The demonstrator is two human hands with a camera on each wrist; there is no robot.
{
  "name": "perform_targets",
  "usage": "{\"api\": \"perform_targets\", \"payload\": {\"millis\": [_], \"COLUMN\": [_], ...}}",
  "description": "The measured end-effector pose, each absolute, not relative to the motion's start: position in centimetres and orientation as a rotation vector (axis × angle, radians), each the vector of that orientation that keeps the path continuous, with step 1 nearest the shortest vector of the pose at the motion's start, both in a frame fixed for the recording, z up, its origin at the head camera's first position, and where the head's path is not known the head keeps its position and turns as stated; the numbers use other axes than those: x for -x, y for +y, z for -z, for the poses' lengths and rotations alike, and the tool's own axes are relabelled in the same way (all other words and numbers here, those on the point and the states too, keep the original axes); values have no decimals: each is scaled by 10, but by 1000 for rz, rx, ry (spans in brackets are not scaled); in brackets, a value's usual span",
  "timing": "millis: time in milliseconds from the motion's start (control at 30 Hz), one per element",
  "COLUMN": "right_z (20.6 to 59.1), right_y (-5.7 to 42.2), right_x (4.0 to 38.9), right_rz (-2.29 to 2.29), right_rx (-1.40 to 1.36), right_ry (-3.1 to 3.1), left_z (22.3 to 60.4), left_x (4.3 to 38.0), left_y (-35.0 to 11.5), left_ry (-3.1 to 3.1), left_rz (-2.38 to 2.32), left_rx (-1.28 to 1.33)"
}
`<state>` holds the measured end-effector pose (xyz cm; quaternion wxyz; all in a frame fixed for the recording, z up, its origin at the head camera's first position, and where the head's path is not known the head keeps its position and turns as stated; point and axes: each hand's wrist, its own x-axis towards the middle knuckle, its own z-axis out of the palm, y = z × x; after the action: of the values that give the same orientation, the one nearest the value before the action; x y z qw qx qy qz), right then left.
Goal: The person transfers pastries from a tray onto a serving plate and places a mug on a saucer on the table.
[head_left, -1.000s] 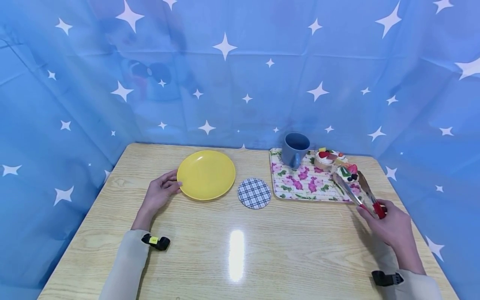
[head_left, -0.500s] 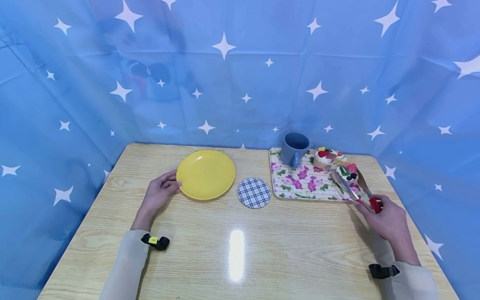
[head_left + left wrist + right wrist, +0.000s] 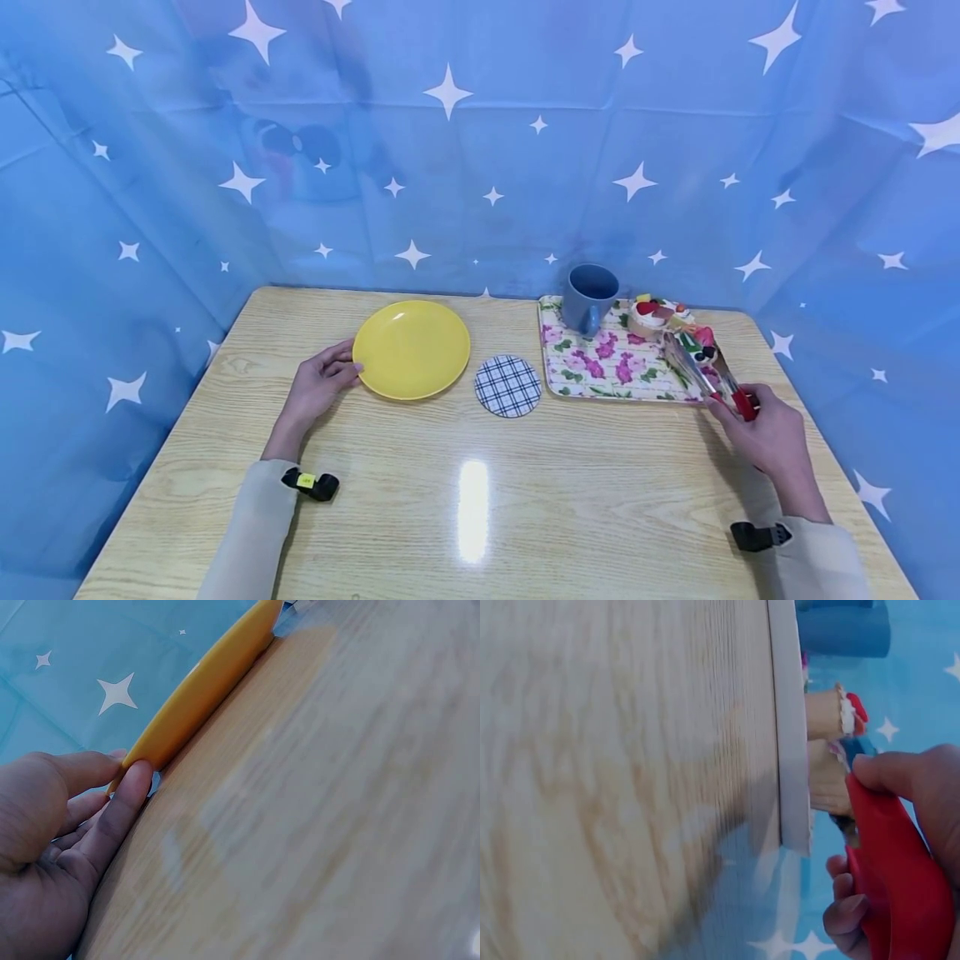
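Note:
My left hand [image 3: 322, 383] pinches the left rim of a round yellow plate [image 3: 412, 350] that lies on the table. In the left wrist view, its thumb and fingers meet at the plate's edge [image 3: 202, 690]. On the right, my right hand [image 3: 774, 435] grips metal tongs with red handles [image 3: 744, 404]. The tongs' arms stand on both sides of a fruit-topped tart [image 3: 702, 350] at the right end of a floral tray [image 3: 592, 367]. Whether they touch it I cannot tell. Behind that tart are more fruit-topped tarts [image 3: 648, 321], partly overlapping.
A blue mug [image 3: 588, 300] stands on the tray's back left. Between plate and tray lies a round checked coaster [image 3: 507, 386]. A blue curtain with white stars [image 3: 495, 150] hangs behind the wooden table [image 3: 585, 492].
My right hand has moved slightly forward and left with the tongs, and the tongs' arms have come a little closer together around the tart. My left hand and the plate stay put.

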<state>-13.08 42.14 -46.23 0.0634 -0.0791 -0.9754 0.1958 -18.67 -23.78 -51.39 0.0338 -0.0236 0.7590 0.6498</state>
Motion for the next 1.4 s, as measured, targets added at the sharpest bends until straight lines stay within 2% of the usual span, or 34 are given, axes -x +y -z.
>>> {"api": "perform_targets", "payload": {"millis": [1400], "right_z": [454], "right_y": [397], "right_x": [115], "right_rz": [-612], "right_rx": [154], "right_ry": [-2844], "left_z": [512], "left_x": [184], "left_y": [-237], "left_ry": [2349], "left_rz": [-1978], "left_rx": [78]}}
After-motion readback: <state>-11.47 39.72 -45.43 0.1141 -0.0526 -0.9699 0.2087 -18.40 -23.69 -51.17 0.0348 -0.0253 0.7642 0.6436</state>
